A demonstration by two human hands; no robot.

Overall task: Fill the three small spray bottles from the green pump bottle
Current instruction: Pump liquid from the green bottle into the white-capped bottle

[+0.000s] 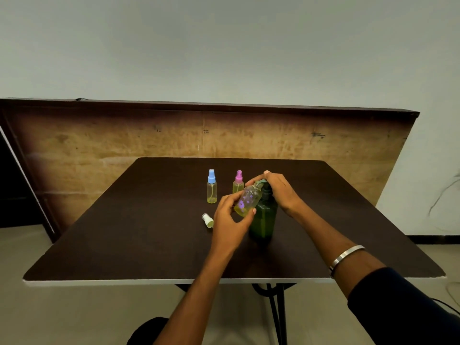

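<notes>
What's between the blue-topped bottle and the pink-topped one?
Nothing: in the head view only bare dark table shows between the blue-capped spray bottle and the pink-capped spray bottle.

The counter (pixel 124 232) is very dark brown with a thin white front edge. The pump bottle (pixel 263 217) is dark translucent green, and its pump head looks a paler green. One small spray bottle (pixel 211 186) has a clear, yellowish body and a light blue cap. The second spray bottle (pixel 238 183) is also yellowish, with a pink cap. The open bottle (pixel 247 200) is clear and yellowish, with a pattern of small purple flowers. The loose cap (pixel 207 219) is white. The bangle (pixel 344 257) is silver, and the sleeve (pixel 398 307) is dark navy. The board (pixel 174 135) behind is worn yellow-brown wood with dark edges.
</notes>
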